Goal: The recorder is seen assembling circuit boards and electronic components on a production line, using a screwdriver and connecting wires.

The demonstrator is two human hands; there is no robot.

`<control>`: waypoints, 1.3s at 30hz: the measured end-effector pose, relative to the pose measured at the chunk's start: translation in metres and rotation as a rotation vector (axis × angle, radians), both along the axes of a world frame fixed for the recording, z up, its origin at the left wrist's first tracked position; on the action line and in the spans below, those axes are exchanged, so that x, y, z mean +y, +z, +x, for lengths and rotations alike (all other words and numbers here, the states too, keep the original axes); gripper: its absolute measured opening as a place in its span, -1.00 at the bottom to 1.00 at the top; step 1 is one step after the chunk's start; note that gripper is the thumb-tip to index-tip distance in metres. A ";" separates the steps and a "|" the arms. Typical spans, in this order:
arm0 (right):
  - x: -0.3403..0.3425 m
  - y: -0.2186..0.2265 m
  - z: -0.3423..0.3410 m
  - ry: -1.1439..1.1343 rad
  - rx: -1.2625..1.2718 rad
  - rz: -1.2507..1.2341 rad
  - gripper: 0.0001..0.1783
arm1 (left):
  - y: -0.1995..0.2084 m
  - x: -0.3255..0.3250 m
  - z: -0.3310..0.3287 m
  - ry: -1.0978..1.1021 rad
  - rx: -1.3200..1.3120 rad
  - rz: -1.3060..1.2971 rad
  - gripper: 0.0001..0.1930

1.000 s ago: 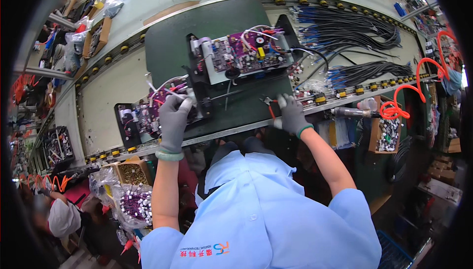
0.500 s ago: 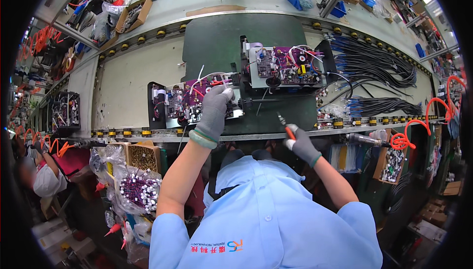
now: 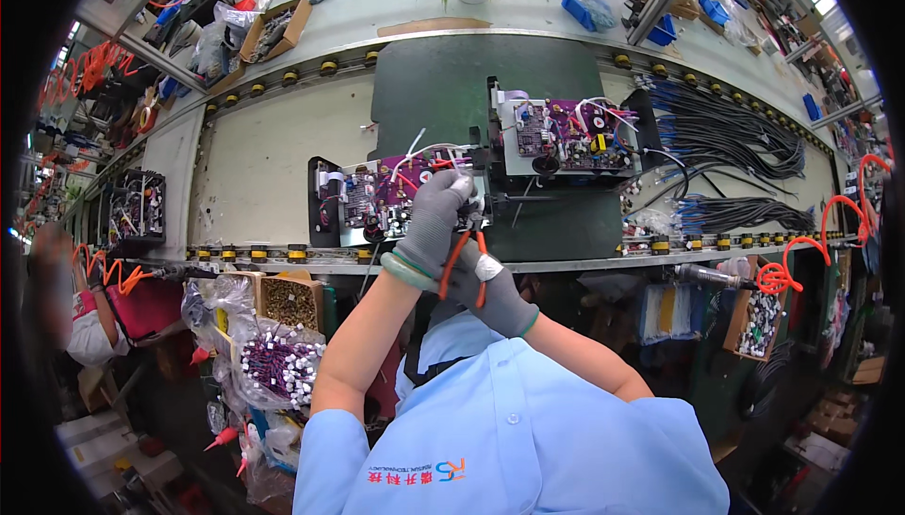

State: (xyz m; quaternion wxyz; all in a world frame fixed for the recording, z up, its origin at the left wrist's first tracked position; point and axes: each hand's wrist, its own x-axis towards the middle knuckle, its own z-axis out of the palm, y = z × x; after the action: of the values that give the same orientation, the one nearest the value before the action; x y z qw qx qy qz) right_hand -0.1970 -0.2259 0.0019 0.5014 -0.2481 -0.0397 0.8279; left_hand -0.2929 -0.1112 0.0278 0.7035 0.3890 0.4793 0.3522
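My left hand (image 3: 436, 218), in a grey glove with whitish fingertips, is closed over the right end of a purple circuit board (image 3: 394, 174) on a metal plate with a black end bracket. Its fingertips pinch at the white wires (image 3: 438, 148) there; the exact grip is partly hidden. Just below, my gloved right hand (image 3: 504, 303) is closed round pliers with orange handles (image 3: 483, 270). Their jaws point up at the board's right end, close beside my left fingertips. A second unit with a purple board (image 3: 570, 124) sits to the upper right.
Bundles of black cables (image 3: 735, 128) lie on the right of the line. A green mat (image 3: 452, 81) lies under the units. Rollers (image 3: 298, 253) run along the near rail. Below it hang boxes of small parts (image 3: 292, 303) and an orange coiled hose (image 3: 778, 274). Another person is at far left.
My right hand has brought the pliers left and up from the bench's edge to the board, beside my left hand. My left hand stays at the board. The whole view has shifted slightly.
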 end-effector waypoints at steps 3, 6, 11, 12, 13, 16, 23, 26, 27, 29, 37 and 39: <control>0.000 -0.009 0.005 0.006 -0.050 0.001 -0.49 | -0.004 -0.002 0.000 0.008 0.112 0.120 -0.81; 0.007 -0.006 0.011 0.073 -0.122 0.094 -0.58 | 0.010 -0.001 -0.006 0.066 0.566 0.584 -0.81; 0.061 0.007 0.005 0.262 0.071 0.108 -0.53 | 0.032 0.046 -0.040 0.032 0.682 0.834 -0.89; 0.072 0.011 -0.002 0.319 0.106 0.081 -0.48 | 0.030 0.061 -0.048 0.039 0.683 0.833 -0.89; 0.082 0.015 -0.009 0.380 0.139 0.055 -0.42 | 0.030 0.078 -0.056 -0.067 0.605 0.698 -0.88; 0.102 0.010 -0.021 0.333 0.243 0.043 -0.42 | 0.041 0.105 -0.061 -0.141 0.557 0.531 -0.84; 0.112 -0.027 -0.025 0.305 0.291 0.064 -0.50 | 0.020 0.095 -0.075 -0.140 0.595 0.492 -0.81; 0.110 -0.018 -0.027 0.248 0.158 0.000 -0.51 | 0.015 0.078 -0.077 -0.271 0.412 0.454 -0.80; 0.109 -0.017 -0.027 0.250 0.154 0.027 -0.54 | 0.015 0.078 -0.077 -0.260 0.414 0.450 -0.80; 0.108 -0.014 -0.025 0.266 0.151 0.050 -0.56 | 0.015 0.080 -0.074 -0.260 0.544 0.529 -0.80; 0.104 -0.010 -0.018 0.303 0.209 0.039 -0.61 | 0.039 0.089 -0.057 -0.224 0.743 0.505 -0.75; 0.098 -0.012 -0.012 0.374 -0.027 0.209 -0.65 | 0.038 0.074 -0.070 -0.128 0.678 0.540 -0.75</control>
State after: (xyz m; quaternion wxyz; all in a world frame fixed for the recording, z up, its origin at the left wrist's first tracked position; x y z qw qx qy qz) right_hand -0.2093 -0.1283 -0.0097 0.3612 -0.1939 -0.1775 0.8946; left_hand -0.3632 -0.0367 0.0655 0.3999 0.6816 0.5487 0.2730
